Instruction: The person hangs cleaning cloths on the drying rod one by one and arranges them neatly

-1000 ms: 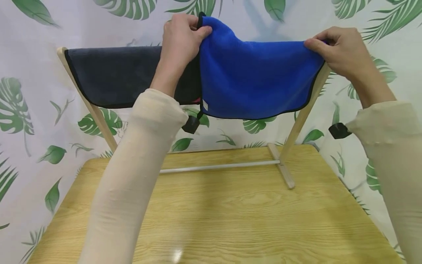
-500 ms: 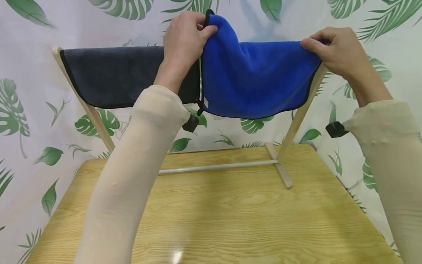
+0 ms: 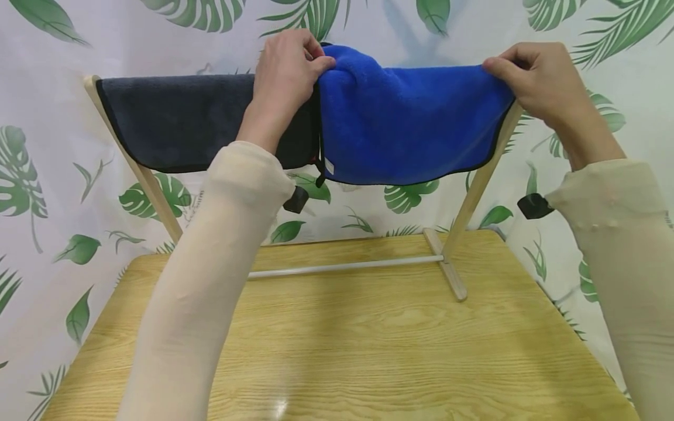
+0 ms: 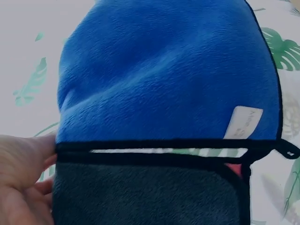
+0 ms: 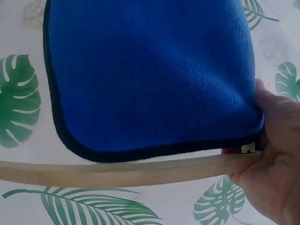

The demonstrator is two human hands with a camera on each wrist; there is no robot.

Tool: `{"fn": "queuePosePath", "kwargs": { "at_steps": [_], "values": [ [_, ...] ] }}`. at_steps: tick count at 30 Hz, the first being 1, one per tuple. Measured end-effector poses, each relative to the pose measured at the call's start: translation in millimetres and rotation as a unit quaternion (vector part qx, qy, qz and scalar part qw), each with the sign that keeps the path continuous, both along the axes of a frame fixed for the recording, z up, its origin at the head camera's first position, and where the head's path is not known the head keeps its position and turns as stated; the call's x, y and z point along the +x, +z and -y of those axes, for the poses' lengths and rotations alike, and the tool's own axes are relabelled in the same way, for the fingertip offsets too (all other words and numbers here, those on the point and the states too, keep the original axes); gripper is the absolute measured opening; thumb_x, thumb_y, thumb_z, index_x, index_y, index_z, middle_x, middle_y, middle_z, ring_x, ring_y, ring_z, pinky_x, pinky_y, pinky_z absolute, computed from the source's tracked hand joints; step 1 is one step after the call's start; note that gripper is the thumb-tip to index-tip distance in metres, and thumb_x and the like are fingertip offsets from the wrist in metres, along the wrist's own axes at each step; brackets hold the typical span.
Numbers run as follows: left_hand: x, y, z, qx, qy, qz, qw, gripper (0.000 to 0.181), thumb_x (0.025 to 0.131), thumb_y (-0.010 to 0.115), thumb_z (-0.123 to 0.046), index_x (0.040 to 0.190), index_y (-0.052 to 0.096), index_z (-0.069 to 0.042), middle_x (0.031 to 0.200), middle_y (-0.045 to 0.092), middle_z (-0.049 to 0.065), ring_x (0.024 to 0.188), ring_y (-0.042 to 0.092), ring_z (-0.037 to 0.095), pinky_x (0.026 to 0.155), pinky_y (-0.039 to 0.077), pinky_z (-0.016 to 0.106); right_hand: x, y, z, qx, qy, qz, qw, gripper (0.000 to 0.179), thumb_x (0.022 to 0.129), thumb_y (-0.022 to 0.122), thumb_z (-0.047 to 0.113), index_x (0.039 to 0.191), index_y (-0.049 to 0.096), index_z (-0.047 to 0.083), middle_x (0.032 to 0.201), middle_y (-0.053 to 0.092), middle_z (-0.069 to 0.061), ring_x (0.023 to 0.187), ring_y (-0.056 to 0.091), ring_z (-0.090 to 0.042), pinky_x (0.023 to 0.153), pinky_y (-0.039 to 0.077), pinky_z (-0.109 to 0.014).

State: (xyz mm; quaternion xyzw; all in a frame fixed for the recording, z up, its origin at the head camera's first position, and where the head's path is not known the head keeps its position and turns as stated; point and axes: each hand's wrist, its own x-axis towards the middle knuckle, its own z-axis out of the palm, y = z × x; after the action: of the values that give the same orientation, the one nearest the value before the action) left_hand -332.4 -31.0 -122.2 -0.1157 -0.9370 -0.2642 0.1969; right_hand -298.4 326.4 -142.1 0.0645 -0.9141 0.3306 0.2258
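A blue towel (image 3: 411, 123) with black edging and a small white label hangs over the top of a wooden rack (image 3: 474, 187), on its right half. My left hand (image 3: 286, 82) pinches the towel's upper left part, where the cloth bunches up. At the upper right corner, beside the rack's post, my right hand (image 3: 547, 85) grips the towel's top edge. A dark grey towel (image 3: 179, 123) hangs flat on the left half. In the left wrist view, the blue towel (image 4: 164, 75) lies beside the grey towel (image 4: 145, 192) with a narrow gap between their edges.
The rack stands on a wood-grain table (image 3: 368, 351) near its back edge. A white lower bar (image 3: 347, 266) joins the rack's feet, the right foot (image 3: 446, 266) showing. Behind hangs a white cloth with green leaves (image 3: 411, 199).
My left hand has lowered the raised left part of the blue towel toward the rack's top, after a slight shift right. My right hand has stayed at its corner.
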Motion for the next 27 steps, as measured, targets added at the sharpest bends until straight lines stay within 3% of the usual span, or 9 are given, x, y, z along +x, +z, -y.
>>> {"fn": "queuePosePath", "kwargs": {
  "at_steps": [3,5,9,12,15,20,27],
  "values": [
    [1.7,3.5,7.2,-0.019,-0.037,0.028,0.9987,0.042,0.107,0.053,-0.047,0.125,0.075,-0.016,0.096,0.058,-0.001,0.087,0.051,0.012,0.075,0.042,0.025,0.2,1.0,2,-0.009,-0.007,-0.009,0.9999,0.027,0.106,0.057,0.038,0.105,0.073,0.016,0.089,0.057,0.012,0.084,0.049,-0.009,0.075,0.039,-0.021],
    [2.7,6.2,12.3,-0.034,-0.066,0.049,0.9960,0.046,0.106,0.052,-0.051,0.127,0.075,-0.018,0.096,0.057,-0.001,0.090,0.050,0.013,0.076,0.039,0.026,-0.2,1.6,3,-0.006,-0.021,-0.016,0.9996,0.027,0.107,0.057,0.038,0.103,0.073,0.016,0.087,0.057,0.012,0.081,0.049,-0.008,0.070,0.040,-0.019],
    [3.5,11.3,20.8,-0.049,-0.118,0.081,0.9885,0.049,0.102,0.060,-0.050,0.137,0.069,-0.017,0.119,0.065,0.003,0.106,0.052,0.016,0.090,0.045,0.028,-2.6,2.8,10,0.014,-0.064,-0.033,0.9973,0.036,0.107,0.055,0.038,0.109,0.072,0.007,0.084,0.054,0.016,0.078,0.048,-0.003,0.069,0.041,-0.015],
    [2.9,12.4,23.1,-0.051,-0.130,0.092,0.9860,0.048,0.103,0.063,-0.044,0.142,0.065,-0.017,0.133,0.065,0.005,0.112,0.053,0.017,0.098,0.047,0.031,-3.9,2.2,14,0.018,-0.092,-0.043,0.9947,0.038,0.107,0.056,0.039,0.117,0.070,0.006,0.087,0.053,0.019,0.082,0.047,0.001,0.080,0.042,-0.016],
    [1.9,10.5,21.3,-0.046,-0.121,0.078,0.9884,0.041,0.106,0.058,-0.041,0.139,0.067,-0.018,0.130,0.067,0.003,0.111,0.054,0.015,0.096,0.047,0.029,-4.4,0.7,16,0.010,-0.104,-0.050,0.9933,0.034,0.106,0.056,0.039,0.118,0.068,0.009,0.087,0.051,0.021,0.083,0.046,0.003,0.083,0.040,-0.017],
    [0.8,5.3,13.2,-0.022,-0.082,0.048,0.9952,0.038,0.107,0.054,-0.040,0.135,0.070,-0.019,0.129,0.069,0.001,0.113,0.057,0.014,0.096,0.047,0.026,-5.4,-1.2,16,0.015,-0.104,-0.062,0.9925,0.044,0.107,0.055,0.037,0.121,0.068,-0.003,0.081,0.047,0.022,0.076,0.043,0.002,0.072,0.037,-0.016],
    [1.4,-0.3,6.0,0.003,-0.030,0.022,0.9993,0.037,0.106,0.056,-0.042,0.132,0.066,-0.017,0.121,0.066,0.003,0.103,0.057,0.015,0.086,0.047,0.025,-5.6,-2.9,16,0.020,-0.108,-0.069,0.9916,0.047,0.107,0.054,0.038,0.122,0.068,-0.004,0.083,0.048,0.021,0.076,0.043,0.004,0.070,0.037,-0.014]
  ]
}}
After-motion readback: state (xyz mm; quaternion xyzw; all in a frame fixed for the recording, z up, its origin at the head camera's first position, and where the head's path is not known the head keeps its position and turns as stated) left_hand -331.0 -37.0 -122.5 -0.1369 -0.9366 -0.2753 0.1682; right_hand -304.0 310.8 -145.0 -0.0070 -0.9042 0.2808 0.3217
